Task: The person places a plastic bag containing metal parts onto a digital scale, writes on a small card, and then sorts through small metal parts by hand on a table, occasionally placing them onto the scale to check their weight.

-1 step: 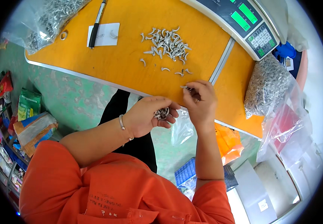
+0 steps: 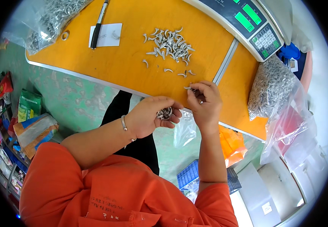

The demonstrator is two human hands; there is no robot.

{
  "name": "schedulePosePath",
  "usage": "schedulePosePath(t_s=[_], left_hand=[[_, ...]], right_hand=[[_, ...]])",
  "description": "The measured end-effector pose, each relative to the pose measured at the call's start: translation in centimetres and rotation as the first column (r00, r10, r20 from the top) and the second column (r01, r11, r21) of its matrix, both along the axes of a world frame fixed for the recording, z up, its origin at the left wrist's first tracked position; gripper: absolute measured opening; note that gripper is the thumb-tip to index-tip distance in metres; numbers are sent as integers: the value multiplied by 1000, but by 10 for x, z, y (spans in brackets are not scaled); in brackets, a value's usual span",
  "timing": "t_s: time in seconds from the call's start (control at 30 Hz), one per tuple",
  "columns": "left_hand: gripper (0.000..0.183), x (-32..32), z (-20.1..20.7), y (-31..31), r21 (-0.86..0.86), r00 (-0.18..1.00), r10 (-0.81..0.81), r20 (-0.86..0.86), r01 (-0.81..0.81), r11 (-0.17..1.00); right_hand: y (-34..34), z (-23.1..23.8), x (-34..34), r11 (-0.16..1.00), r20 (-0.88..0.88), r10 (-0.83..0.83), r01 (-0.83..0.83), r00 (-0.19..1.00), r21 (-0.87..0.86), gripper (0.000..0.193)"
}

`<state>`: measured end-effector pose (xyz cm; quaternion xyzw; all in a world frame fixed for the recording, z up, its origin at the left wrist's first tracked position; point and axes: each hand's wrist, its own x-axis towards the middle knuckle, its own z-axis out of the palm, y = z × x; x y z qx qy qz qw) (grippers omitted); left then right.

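Observation:
My left hand (image 2: 147,115) is cupped just off the table's front edge. In its palm lies a clump of small curved silver-grey metal pieces (image 2: 165,113), partly covered by the fingers. Over the table edge to its right, my right hand (image 2: 206,103) pinches one such curved metal piece (image 2: 188,88) between thumb and fingertips; the curled fingers hide part of it. Beyond both hands, a loose pile of the same metal pieces (image 2: 169,44) is spread on the orange-yellow table (image 2: 114,72). A few single pieces lie apart on the near side of the pile.
A digital scale (image 2: 243,26) stands at the far right, with a clear bag of metal pieces (image 2: 270,89) beside it. Another filled bag (image 2: 56,22) sits far left, near a metal ring (image 2: 65,35), a black marker (image 2: 97,28) and a paper slip (image 2: 112,36). An orange bag (image 2: 232,145) hangs below the edge.
My right hand has shifted very slightly to the right, still pinching the metal piece. The left hand stays cupped around its clump, and the pile is unchanged.

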<state>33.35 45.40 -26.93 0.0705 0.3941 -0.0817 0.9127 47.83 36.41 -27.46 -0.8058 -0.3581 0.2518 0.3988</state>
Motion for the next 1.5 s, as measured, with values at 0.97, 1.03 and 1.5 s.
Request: schedulePosePath(t_s=[0.97,1.03,1.5], left_hand=[[27,-2,1,8,-5,1000,10,-12,-11,1000],[27,-3,0,8,-3,1000,7,-12,-7,1000],[27,1,-1,9,12,1000,22,16,-22,1000]], right_hand=[[-10,1,23,986,-295,-159,167,942,1,9],[-7,4,27,974,-344,-210,227,915,8,8],[37,5,26,955,399,297,-267,867,-131,8]])
